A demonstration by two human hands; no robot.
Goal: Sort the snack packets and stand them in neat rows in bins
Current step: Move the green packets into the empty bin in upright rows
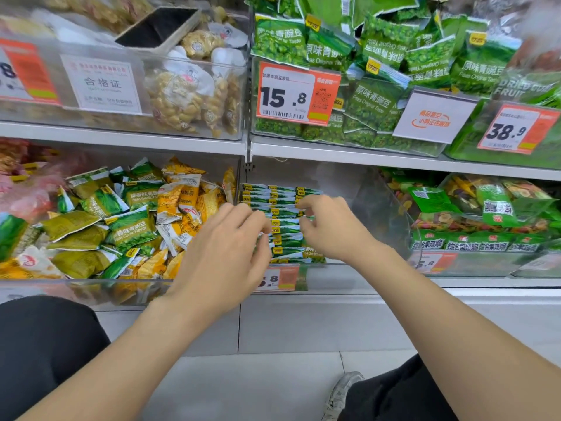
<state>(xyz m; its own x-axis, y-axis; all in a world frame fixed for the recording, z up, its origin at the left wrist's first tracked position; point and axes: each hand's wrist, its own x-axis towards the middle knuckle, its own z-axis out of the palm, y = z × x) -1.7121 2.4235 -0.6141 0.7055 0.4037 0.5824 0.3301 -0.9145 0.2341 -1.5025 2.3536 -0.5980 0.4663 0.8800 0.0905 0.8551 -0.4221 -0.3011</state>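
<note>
Green garlic-pea packets (283, 220) stand on edge in a tight row inside a clear bin (343, 265) on the lower shelf. My left hand (224, 250) is at the row's left side, fingers curled onto the packet tops. My right hand (331, 226) is at the row's right side, its fingers and thumb pinching packet edges. Left of the row, a clear bin (91, 284) holds a loose heap of green and yellow packets (136, 226). The hands hide part of the row.
The upper shelf carries bins of green pea packets (373, 71) and pale nut packets (188, 95), with price tags (297, 94) in front. Dried fruit packets (485, 214) fill the bin at lower right. My knees and one shoe (343, 393) are above the tiled floor.
</note>
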